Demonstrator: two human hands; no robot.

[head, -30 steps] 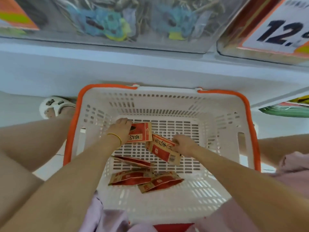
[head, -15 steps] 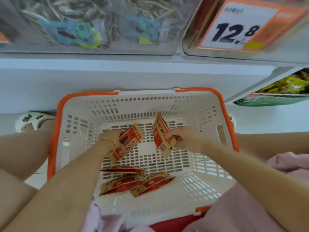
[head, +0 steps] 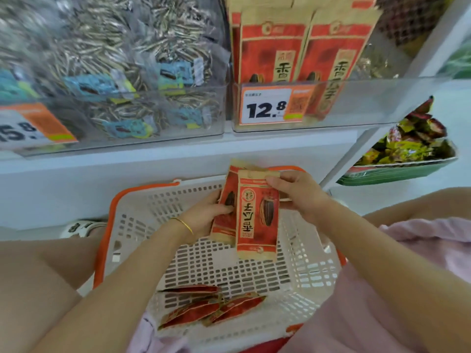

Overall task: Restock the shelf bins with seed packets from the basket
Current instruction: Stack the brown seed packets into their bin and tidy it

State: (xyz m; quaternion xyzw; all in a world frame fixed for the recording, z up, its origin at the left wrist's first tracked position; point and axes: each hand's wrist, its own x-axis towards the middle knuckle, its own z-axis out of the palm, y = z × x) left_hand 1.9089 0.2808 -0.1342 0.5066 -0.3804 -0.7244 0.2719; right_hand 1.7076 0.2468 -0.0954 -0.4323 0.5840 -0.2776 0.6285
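Two red-and-tan seed packets are held upright, overlapping, above the white basket [head: 300,253] with the orange rim. My right hand [head: 298,194] pinches the top of the front packet [head: 257,220]. My left hand [head: 206,212] grips the rear packet [head: 226,200] from the left side. Three more seed packets [head: 211,307] lie flat at the near end of the basket floor. Above, a clear shelf bin [head: 356,103] with a 12.8 price tag [head: 267,105] holds matching red packets standing upright.
To the left sits a clear bin [head: 114,115] of transparent seed bags with blue labels. At the right a green tray [head: 397,169] holds wrapped sweets. My bare knees flank the basket, and a white sandal [head: 79,228] shows on the floor at left.
Both hands lifted their packets out of the basket and brought them together, upright and overlapping. The view tilted up, so the shelf bins now show.
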